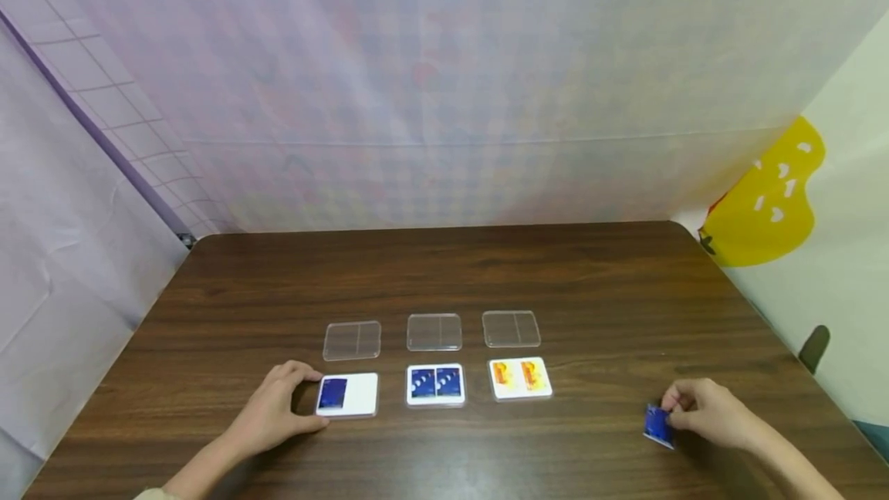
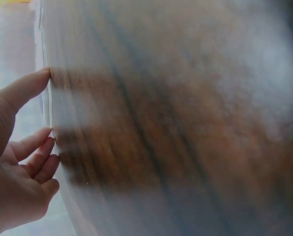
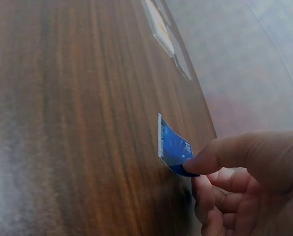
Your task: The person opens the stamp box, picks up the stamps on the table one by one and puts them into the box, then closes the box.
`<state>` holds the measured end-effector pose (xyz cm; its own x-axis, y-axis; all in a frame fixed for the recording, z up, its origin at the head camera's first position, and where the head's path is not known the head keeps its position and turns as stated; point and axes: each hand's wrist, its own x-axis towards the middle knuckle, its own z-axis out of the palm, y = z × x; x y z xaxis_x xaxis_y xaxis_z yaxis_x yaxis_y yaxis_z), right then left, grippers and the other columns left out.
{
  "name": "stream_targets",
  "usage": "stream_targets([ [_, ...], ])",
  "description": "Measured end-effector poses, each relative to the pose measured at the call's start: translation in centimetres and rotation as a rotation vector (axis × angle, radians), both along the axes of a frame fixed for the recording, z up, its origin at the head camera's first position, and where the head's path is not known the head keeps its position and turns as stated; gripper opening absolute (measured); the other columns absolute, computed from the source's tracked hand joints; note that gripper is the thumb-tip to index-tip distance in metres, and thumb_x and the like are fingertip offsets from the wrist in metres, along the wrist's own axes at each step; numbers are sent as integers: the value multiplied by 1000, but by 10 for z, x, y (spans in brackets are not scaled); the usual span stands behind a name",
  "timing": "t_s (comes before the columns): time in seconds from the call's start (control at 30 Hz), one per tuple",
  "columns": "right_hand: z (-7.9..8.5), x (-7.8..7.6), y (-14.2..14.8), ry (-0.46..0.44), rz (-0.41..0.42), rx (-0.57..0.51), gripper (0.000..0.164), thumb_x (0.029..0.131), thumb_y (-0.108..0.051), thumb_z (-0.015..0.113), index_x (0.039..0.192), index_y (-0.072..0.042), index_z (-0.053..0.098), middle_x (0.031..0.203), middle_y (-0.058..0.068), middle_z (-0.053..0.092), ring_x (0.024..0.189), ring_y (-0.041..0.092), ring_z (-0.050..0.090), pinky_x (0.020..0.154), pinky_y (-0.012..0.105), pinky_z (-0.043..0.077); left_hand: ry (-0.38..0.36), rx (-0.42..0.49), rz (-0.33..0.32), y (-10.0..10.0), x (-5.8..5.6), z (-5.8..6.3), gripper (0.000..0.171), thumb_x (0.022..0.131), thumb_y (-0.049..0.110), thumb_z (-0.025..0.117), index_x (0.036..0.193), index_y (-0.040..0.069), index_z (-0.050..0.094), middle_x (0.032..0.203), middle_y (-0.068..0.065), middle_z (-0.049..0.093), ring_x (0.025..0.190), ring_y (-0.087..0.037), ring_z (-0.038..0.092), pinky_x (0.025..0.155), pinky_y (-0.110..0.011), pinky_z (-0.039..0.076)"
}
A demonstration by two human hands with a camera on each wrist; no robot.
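Observation:
My right hand (image 1: 704, 411) pinches a small blue stamp (image 3: 173, 147) between thumb and fingers, close over the table at the right. A white perforated edge shows on the stamp in the right wrist view. On the left, my left hand (image 1: 274, 411) has thumb and fingers spread, their tips at the left corners of a shallow clear plastic case (image 1: 361, 396) with a white backing. One dark blue stamp (image 1: 332, 393) lies in that case's left half, beside a bare white right half.
Right of it, a middle case (image 1: 434, 400) holds two blue stamps with white moon shapes, and another case (image 1: 498, 393) holds two orange-yellow ones. Three transparent lids (image 1: 434, 332) lie in a row behind the cases. Fabric (image 1: 451, 176) hangs behind the brown wooden table (image 1: 444, 268).

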<state>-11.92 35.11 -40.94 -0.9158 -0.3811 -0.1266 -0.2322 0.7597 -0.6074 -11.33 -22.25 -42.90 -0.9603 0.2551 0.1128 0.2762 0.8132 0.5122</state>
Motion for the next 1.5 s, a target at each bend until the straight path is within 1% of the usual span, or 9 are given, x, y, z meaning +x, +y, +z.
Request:
stream_targets([
  [0.13,0,-6,5,-96,77,-142,3,79,3,56,81,1,58,70,-11,56,58,-3,46,45,20,40,9,-4,-1,0,-1,0,56,59,29,83,103,2,61,106,-6,56,102,-27,49,88,-48,44],
  [0.33,9,-15,2,-348,90,-345,14,86,-2,52,88,12,53,72,-10,57,53,-2,41,38,19,32,0,0,-3,0,0,0,56,60,30,83,104,2,61,107,-6,55,102,-27,49,88,-48,44],
  [0.47,16,-19,-8,-416,100,-389,18,87,-2,50,91,15,51,75,-4,58,52,-1,40,38,19,30,-9,2,-2,0,0,1,57,60,30,82,104,2,61,107,-6,55,103,-27,49,88,-48,43],
  [0.63,23,-25,-25,-420,111,-346,16,86,-5,51,92,10,53,78,0,60,61,4,48,44,18,37,1,-1,-2,0,0,1,56,60,30,83,103,2,61,106,-6,56,102,-27,49,88,-47,44],
  [0.73,27,-31,-36,-403,124,-321,16,85,-6,53,91,8,55,77,-1,59,62,5,49,46,19,38,8,-2,-4,0,0,2,55,59,29,83,103,3,61,105,-6,56,101,-27,49,87,-47,44],
  [0.93,33,-42,-68,-416,154,-342,15,83,-6,55,89,8,56,73,-1,56,55,3,43,45,16,36,4,-1,-5,0,0,3,55,60,29,83,103,2,61,106,-6,56,102,-27,49,88,-48,44],
  [1.03,35,-48,-88,-427,173,-355,14,81,-3,55,87,9,57,74,2,57,56,4,45,46,16,35,0,2,-3,0,0,3,56,59,30,83,103,2,61,106,-6,56,102,-28,49,88,-48,43],
  [1.27,43,-60,-139,-398,216,-308,11,76,1,57,83,7,59,67,0,53,54,6,43,45,17,32,16,-7,3,0,0,2,54,59,28,83,102,3,61,104,-5,56,101,-27,49,87,-47,44],
  [1.5,50,-70,-175,-373,221,-276,8,74,2,57,81,5,60,67,1,59,60,11,48,45,17,32,26,-11,0,1,0,1,54,58,28,83,101,3,62,104,-5,56,100,-26,50,87,-47,44],
])
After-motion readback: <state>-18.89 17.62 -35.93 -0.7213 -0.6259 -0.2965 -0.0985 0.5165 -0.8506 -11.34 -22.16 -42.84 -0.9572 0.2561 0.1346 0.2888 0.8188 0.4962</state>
